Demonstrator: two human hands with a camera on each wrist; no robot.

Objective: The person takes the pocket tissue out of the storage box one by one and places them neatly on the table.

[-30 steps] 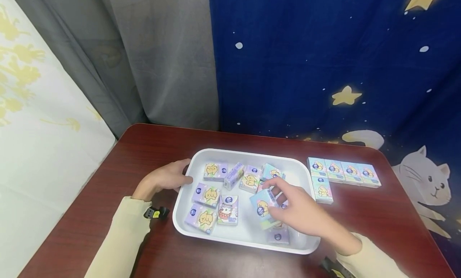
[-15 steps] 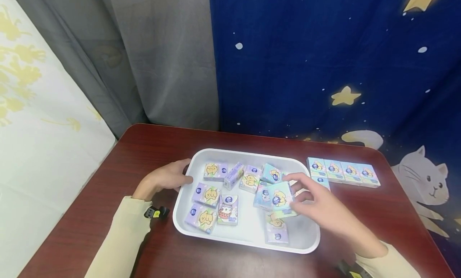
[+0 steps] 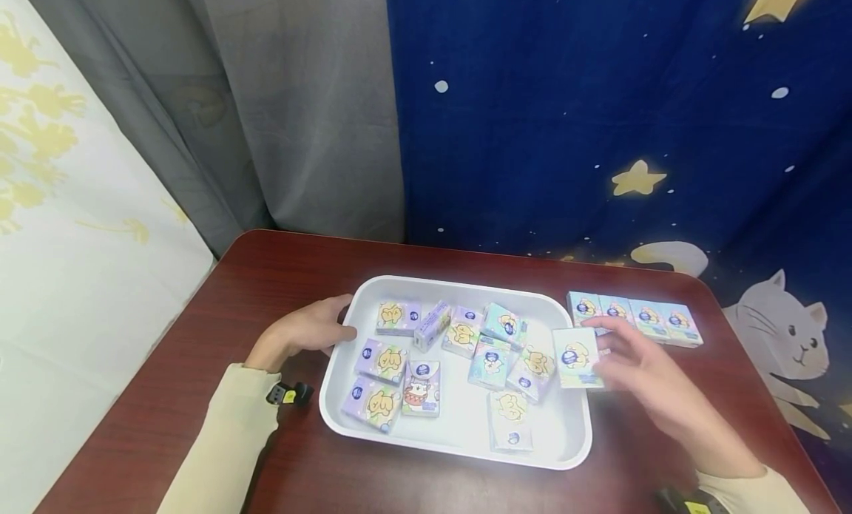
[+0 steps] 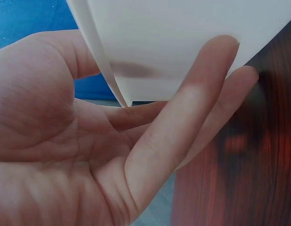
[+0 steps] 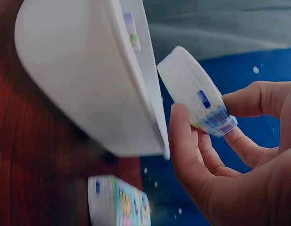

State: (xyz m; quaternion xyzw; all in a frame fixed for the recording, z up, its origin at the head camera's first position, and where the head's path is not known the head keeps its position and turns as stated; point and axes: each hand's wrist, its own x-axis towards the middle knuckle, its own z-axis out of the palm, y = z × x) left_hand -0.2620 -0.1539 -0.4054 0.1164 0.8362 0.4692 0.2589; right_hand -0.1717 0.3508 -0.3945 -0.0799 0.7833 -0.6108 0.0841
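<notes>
A light-blue pocket tissue pack [image 3: 576,357], printed with a yellow character, hangs over the right rim of a white tray [image 3: 459,441]. My right hand [image 3: 655,396] pinches its right side; the right wrist view shows thumb and fingers around one end of the tissue pack [image 5: 194,89]. At the tray's left end, my left hand [image 3: 311,326] grips the rim. In the left wrist view the fingers [image 4: 183,108] lie along the tray's outer wall, the thumb partly hidden behind the rim. Several purple tissue packs [image 3: 381,360] and two light-blue tissue packs [image 3: 504,327] lie inside.
Right of the tray, a row of light-blue tissue packs [image 3: 648,320] stands on the dark red-brown table [image 3: 313,259]; my right hand partly covers that group. Grey and dark-blue curtains [image 3: 506,129] hang behind the table's far edge. A white cloth [image 3: 86,203] hangs at the left.
My right hand has carried the light-blue tissue pack rightward from over the tray's middle to its right rim, uncovering packs beneath. The left hand has stayed at the tray's left end.
</notes>
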